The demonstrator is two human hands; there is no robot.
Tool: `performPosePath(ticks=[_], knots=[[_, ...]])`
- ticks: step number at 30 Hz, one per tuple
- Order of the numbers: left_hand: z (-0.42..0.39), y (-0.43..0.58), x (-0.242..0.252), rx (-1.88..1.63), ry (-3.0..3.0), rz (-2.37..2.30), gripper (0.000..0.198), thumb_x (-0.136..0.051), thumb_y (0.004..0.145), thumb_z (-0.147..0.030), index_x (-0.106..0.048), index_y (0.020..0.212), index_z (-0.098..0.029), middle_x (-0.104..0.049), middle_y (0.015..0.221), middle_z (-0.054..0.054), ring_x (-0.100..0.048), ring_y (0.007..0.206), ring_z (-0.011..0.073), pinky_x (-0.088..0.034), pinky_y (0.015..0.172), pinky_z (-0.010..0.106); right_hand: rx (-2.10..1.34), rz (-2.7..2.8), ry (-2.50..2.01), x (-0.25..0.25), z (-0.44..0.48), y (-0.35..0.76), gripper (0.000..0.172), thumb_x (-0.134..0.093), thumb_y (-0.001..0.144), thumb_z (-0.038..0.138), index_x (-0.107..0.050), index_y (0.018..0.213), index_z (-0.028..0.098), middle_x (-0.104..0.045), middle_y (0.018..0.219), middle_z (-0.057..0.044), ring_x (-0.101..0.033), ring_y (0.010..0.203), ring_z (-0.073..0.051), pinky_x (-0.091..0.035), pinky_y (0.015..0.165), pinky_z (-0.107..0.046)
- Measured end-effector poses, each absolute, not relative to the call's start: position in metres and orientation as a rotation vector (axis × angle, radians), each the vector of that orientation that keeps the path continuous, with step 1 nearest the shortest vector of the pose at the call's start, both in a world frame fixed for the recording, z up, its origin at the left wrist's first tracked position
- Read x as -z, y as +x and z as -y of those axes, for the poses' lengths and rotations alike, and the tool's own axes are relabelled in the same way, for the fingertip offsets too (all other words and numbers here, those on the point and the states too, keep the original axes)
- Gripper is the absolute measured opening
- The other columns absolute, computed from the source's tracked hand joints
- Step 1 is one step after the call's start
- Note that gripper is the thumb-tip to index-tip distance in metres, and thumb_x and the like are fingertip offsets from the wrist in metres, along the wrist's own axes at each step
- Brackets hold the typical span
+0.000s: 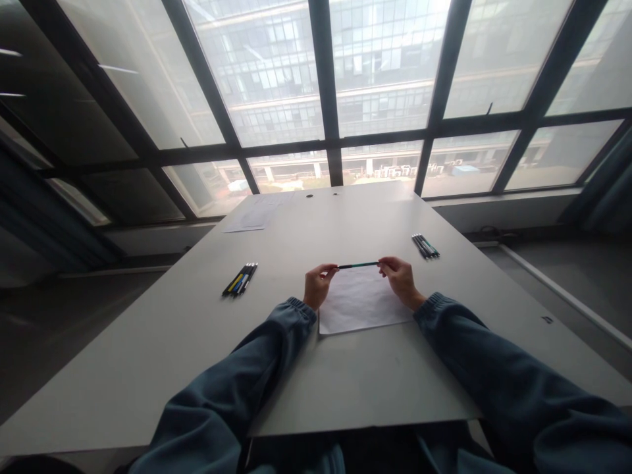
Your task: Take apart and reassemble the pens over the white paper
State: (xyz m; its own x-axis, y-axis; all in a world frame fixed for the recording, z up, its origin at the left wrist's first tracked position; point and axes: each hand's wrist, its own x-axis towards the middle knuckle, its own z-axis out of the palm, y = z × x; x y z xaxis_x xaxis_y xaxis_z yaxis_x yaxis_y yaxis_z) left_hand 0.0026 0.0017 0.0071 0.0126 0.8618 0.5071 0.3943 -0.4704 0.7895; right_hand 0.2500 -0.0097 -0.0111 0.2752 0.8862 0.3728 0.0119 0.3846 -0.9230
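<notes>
A thin dark green pen (pixel 359 265) is held level above a white sheet of paper (pixel 360 305) on the grey table (pixel 197 329). My left hand (pixel 318 284) pinches the pen's left end with closed fingers. Its right end is pinched by my right hand (pixel 401 279). Both arms wear blue-grey sleeves and reach in from the bottom of the view.
Several pens (pixel 240 279) lie bunched on the table to the left. Another small bunch of pens (pixel 425 245) lies to the right. A sheet of paper (pixel 251 217) rests at the table's far left, near large windows. Floor drops off on both sides of the table.
</notes>
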Motion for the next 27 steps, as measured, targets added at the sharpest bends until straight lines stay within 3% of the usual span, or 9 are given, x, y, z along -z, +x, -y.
performPosePath(ticks=[27], knots=[[0.0011,0.0034,-0.0096,-1.423,1.876,-1.279,0.018,-0.068,0.084,-0.035,-0.076,0.089,-0.019,-0.077,0.087,0.006,-0.071,0.084,0.0207,-0.052,0.065,0.028,-0.747,1.155,-1.011,0.0087,0.0117,0.2507,0.026,-0.073,0.074,0.04,-0.07,0.082,0.016,-0.064,0.062,-0.001,-0.054,0.053,-0.013,-0.044,0.05,-0.027]])
